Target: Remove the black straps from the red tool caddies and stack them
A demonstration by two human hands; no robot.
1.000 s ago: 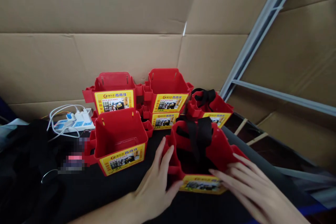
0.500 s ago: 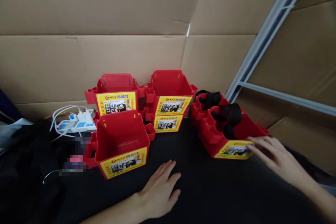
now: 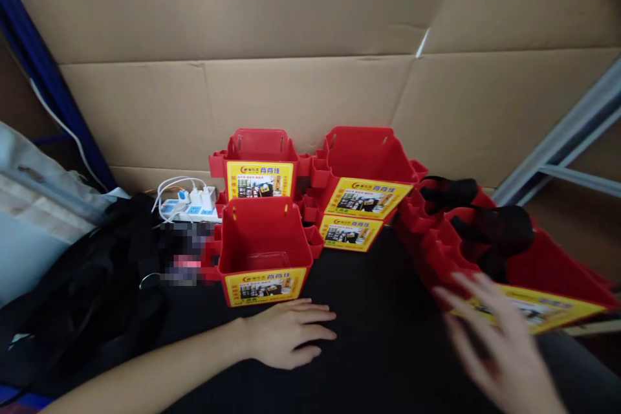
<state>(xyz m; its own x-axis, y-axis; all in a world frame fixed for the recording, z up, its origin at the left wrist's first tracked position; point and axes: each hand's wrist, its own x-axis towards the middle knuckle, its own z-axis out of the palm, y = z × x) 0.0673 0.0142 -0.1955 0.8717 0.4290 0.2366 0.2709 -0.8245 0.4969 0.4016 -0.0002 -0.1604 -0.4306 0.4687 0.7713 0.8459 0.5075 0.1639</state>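
1. We rest our left hand flat on the black table covering, palm down, fingers loosely spread and pointing right, holding nothing.

2. Just beyond its knuckles stands the near red plastic bin with a yellow label, upright and open at the top; the hand lies just in front of the label and seems not to touch it.

3. Our right hand is blurred, fingers spread apart and empty, hovering in front of the tilted red plastic bin with black straps. We cannot tell whether the fingertips touch its yellow label.

4. That strapped bin lies up and to the right of the right hand, leaning so its long side runs from upper left to lower right; the right hand is much the nearer to it.

5. Behind, against the brown cardboard wall, stand two more red labelled bins, one seemingly nested in another.

6. At the left lie a white power strip with plugs and a black cloth bundle.
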